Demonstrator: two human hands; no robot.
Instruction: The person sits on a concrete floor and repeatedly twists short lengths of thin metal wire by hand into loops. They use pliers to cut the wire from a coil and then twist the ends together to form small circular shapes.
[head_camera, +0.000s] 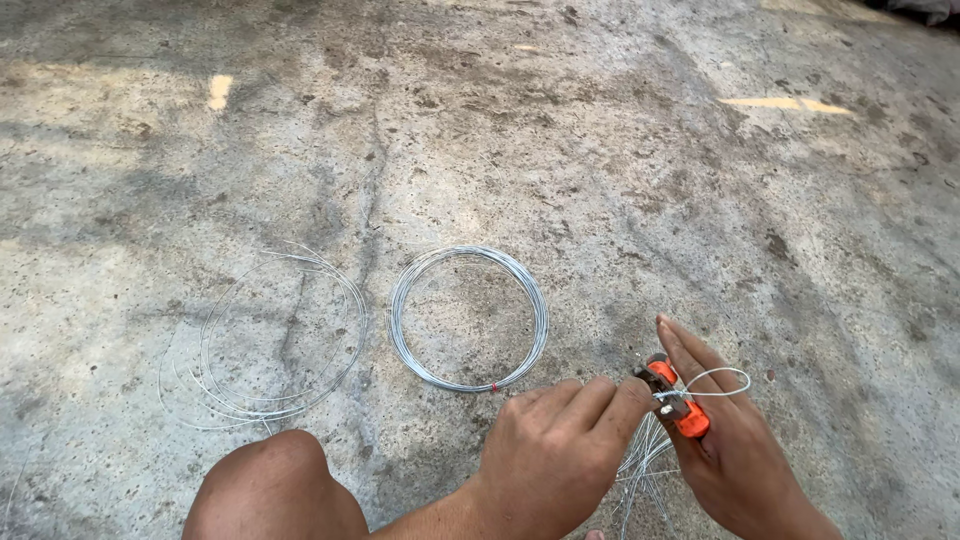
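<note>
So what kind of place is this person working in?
Probably an outdoor yard or work site. The ground is rough, stained concrete with patches of sunlight. Two coils of wire, a tight one and a loose one, lie straight on it, and the person crouches low, knee in view, with no bench.

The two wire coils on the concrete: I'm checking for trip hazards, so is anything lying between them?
No. In the head view, only bare concrete floor separates the loose coil from the tight coil.
</note>
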